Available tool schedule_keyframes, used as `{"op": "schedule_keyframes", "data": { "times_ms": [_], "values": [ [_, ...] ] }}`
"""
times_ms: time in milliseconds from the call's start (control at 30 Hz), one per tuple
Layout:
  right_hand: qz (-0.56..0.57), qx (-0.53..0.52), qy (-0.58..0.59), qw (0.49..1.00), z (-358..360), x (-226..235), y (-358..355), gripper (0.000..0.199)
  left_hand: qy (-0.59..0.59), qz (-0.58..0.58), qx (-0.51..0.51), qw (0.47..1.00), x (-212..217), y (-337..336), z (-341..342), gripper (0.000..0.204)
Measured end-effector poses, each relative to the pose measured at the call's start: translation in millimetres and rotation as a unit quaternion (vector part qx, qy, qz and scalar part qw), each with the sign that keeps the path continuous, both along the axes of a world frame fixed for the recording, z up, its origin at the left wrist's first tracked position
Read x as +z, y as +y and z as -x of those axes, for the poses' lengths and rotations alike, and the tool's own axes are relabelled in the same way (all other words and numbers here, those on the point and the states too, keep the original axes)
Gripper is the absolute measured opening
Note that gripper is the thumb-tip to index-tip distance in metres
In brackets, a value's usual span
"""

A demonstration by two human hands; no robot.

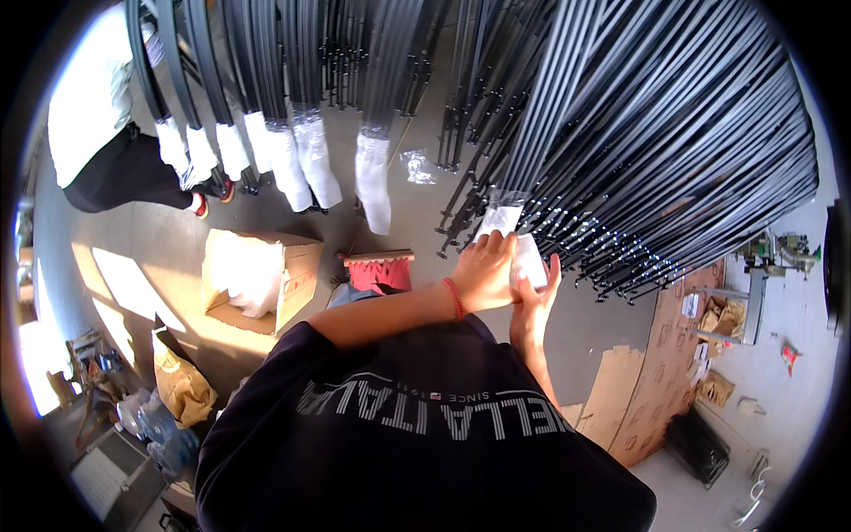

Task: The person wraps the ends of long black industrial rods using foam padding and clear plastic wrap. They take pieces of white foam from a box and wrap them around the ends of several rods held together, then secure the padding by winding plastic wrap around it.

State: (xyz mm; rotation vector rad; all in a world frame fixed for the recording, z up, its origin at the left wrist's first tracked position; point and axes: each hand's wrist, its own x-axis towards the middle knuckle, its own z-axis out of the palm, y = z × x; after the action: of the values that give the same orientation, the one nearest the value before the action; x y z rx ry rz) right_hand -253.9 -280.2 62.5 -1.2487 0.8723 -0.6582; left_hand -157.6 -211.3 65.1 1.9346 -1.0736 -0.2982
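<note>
Both hands are together at the lower end of a bunch of long black rods (567, 80). My left hand (487, 270), with a red band at the wrist, closes its fingers on a white sleeve (529, 259) that looks like soft wrap. My right hand (534, 301) grips the sleeve's lower part, thumb and fingers around it. Clear plastic film (508, 198) shows at its upper end, against the rods. Whether rod ends lie inside the sleeve is hidden by the hands.
Left of the hands hang black bundles with white-wrapped ends (373, 182). A cardboard box (300, 279) holds white material. Scrap film (417, 167) lies on the floor. Many black rods (691, 151) fill the right. Another person (133, 173) stands far left.
</note>
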Motion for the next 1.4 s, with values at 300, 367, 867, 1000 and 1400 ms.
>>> {"op": "schedule_keyframes", "data": {
  "times_ms": [300, 367, 867, 1000, 1400],
  "values": [
    [-0.020, -0.076, 0.003, 0.997, -10, -6, 6, 0.041, -0.017, 0.002, 0.019, 1.000, -15, -19, 14, 0.063],
    [-0.040, -0.080, -0.004, 0.996, -11, -3, 0, 0.042, -0.011, 0.020, -0.015, 1.000, -14, -16, 11, 0.063],
    [-0.060, 0.066, -0.032, 0.996, 22, -5, -47, 0.064, 0.552, 0.162, -0.229, 0.785, -66, -9, -80, 0.043],
    [0.026, 0.089, 0.000, 0.996, 6, -3, -79, 0.068, 0.547, 0.191, -0.210, 0.787, -62, 13, -71, 0.043],
    [0.078, 0.219, 0.043, 0.972, -122, -55, -50, 0.058, 0.552, 0.204, -0.035, 0.808, -46, 80, -64, 0.038]
  ]
}}
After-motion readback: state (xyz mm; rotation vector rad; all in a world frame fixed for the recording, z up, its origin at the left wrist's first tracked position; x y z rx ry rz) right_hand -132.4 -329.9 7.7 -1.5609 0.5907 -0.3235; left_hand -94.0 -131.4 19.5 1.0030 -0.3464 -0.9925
